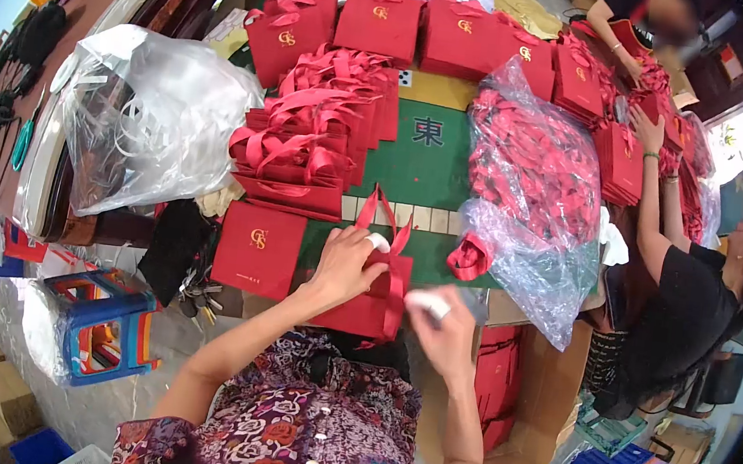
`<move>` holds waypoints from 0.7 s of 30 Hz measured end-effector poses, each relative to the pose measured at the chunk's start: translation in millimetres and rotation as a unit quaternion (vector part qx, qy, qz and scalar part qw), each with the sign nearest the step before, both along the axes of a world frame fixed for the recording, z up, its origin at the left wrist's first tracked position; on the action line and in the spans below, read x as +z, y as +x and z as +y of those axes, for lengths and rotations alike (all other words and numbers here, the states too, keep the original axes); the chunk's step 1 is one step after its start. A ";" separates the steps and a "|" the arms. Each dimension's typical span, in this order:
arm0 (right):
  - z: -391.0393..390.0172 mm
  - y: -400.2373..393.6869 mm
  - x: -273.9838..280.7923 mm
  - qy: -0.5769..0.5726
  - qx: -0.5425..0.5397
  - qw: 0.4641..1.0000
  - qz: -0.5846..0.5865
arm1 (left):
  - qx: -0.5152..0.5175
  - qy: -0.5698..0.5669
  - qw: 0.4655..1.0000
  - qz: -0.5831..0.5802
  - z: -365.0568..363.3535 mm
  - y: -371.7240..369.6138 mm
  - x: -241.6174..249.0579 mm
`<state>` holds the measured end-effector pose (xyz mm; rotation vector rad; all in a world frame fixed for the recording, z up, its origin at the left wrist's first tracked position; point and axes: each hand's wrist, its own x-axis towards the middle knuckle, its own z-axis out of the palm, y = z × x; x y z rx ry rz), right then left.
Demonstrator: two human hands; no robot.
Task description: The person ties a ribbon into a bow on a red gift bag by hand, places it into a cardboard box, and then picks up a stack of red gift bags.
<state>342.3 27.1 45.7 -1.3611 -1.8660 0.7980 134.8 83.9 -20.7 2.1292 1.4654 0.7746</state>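
At the table's near edge, my left hand (352,262) grips the upper part of a red paper gift bag (349,312), with white tape round one finger. A red ribbon (396,294) rises in a loop above the bag and hangs down its right side. Close to the ribbon's right, my right hand (445,327) is curled and slightly blurred, also with white tape on it; what its fingers hold is hidden. Left of the bag lies another red gift bag (258,247) with a gold logo. A coil of red ribbon (470,258) lies beyond my right hand.
Rows of ribboned red bags (308,147) stand on the left. A clear plastic bag (540,160) full of red ribbons is on the right, a whitish plastic bag (151,115) far left. An open carton (539,407) stands below. Co-workers (694,296) handle bags at right.
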 end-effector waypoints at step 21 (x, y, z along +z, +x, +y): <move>-28.2 -30.3 -19.4 0.143 -0.005 0.989 -0.048 | 0.039 0.055 0.992 -0.104 -30.4 -16.6 38.8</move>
